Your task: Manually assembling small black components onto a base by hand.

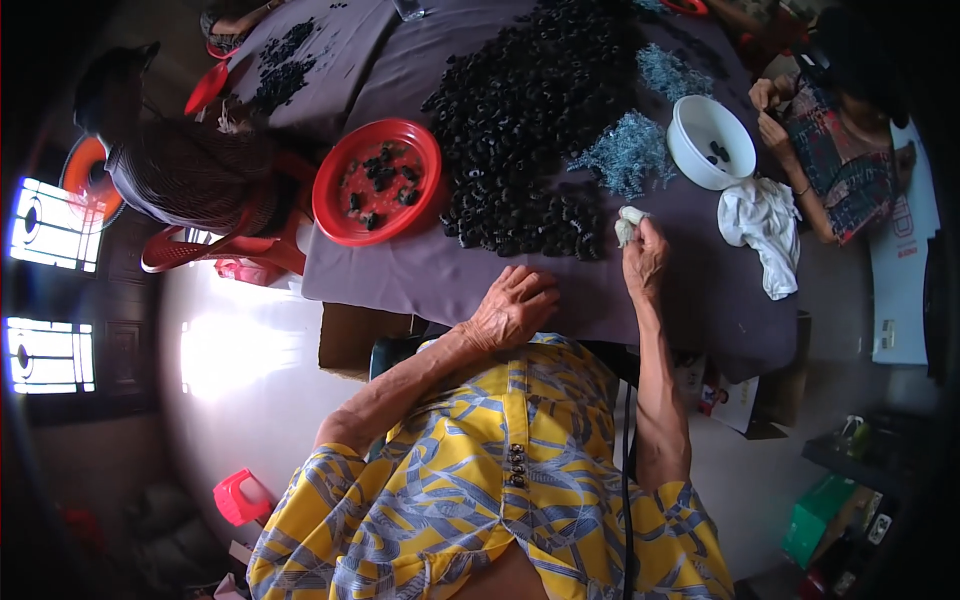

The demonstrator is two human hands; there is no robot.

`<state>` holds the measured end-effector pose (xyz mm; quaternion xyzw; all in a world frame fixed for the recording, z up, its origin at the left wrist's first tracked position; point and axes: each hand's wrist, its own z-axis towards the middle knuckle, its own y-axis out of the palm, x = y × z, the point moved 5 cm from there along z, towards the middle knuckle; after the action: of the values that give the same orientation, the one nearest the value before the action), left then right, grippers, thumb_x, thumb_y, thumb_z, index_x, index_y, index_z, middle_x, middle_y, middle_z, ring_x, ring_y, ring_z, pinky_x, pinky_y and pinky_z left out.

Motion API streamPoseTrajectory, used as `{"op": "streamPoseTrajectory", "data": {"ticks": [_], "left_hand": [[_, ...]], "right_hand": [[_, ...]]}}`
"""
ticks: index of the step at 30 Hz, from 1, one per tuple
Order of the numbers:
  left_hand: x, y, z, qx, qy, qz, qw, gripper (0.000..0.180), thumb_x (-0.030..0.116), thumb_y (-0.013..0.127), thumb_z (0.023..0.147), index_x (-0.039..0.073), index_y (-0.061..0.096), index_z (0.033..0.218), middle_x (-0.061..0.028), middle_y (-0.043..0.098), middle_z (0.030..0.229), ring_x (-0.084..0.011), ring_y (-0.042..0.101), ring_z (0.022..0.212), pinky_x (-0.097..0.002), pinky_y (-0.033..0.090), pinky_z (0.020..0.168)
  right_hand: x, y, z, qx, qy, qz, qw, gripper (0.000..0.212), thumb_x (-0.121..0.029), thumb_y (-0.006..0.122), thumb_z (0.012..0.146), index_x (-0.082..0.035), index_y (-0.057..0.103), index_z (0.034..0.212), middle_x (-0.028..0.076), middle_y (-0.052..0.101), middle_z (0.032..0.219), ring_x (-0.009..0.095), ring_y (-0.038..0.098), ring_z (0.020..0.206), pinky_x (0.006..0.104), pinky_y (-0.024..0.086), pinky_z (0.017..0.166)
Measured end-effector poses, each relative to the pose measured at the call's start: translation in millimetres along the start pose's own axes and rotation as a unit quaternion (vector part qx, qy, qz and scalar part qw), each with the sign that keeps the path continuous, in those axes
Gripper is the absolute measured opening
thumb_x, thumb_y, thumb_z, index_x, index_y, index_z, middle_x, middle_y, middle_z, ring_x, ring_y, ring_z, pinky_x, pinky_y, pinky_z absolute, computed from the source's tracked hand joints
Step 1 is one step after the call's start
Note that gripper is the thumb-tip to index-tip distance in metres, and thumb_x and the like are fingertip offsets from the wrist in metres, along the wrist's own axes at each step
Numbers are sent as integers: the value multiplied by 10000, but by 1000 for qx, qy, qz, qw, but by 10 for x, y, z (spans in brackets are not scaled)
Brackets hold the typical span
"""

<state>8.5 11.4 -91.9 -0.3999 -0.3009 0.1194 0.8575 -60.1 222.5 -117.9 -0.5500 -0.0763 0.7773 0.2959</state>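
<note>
Black ring-shaped pieces (530,100) lie in a broad heap on the counter (380,275), directly ahead of my left hand (515,305) and forward-left of my right hand (645,262). The near edge of the heap stands just beyond both hands, presumably so that single pieces can be reached without leaning.

Auxiliary items are arranged around the hands. A red basin (428,165), forward-left of my left hand, contains dark clumps, probably to keep them separate from the heap. Light-blue wiry pieces (625,155) form a pile ahead of my right hand. A white bowl (735,135), forward-right of that hand, holds a few dark pieces. A crumpled white cloth (762,225) lies to its right.

Left hand: fingers loosely curled, back upward, resting at the counter's near edge. The palm is hidden; I cannot tell whether it grips anything.

Right hand: fingers bent, thumb and forefinger close together, with off-white material (629,226) at their tips. I cannot tell whether this is wrapped around the digits, perhaps as protection, or pinched between them.
</note>
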Motion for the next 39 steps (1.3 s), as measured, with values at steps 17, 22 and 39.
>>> {"op": "streamPoseTrajectory", "data": {"ticks": [17,22,39], "left_hand": [[-80,48,-9,10,-86,43,995,331,159,688,735,75,594,1041,-106,515,1138,-296,477,1070,-417,388,884],[-49,42,28,19,-85,38,995,326,148,687,743,61,601,1045,-111,533,1128,-295,488,1078,-412,391,882],[-89,62,21,17,-82,44,996,340,165,684,741,61,581,1048,-122,506,1131,-306,474,1075,-425,378,890]], "right_hand": [[-197,47,8,-14,-41,-7,999,191,41,528,743,27,598,920,159,577,898,342,540,835,393,459,742],[-72,32,-7,-10,-57,-34,998,176,32,534,754,25,602,916,155,575,886,335,540,831,397,455,733],[-53,50,3,-18,-58,-37,997,172,17,536,739,40,587,902,160,570,869,346,537,835,405,452,739]]}}
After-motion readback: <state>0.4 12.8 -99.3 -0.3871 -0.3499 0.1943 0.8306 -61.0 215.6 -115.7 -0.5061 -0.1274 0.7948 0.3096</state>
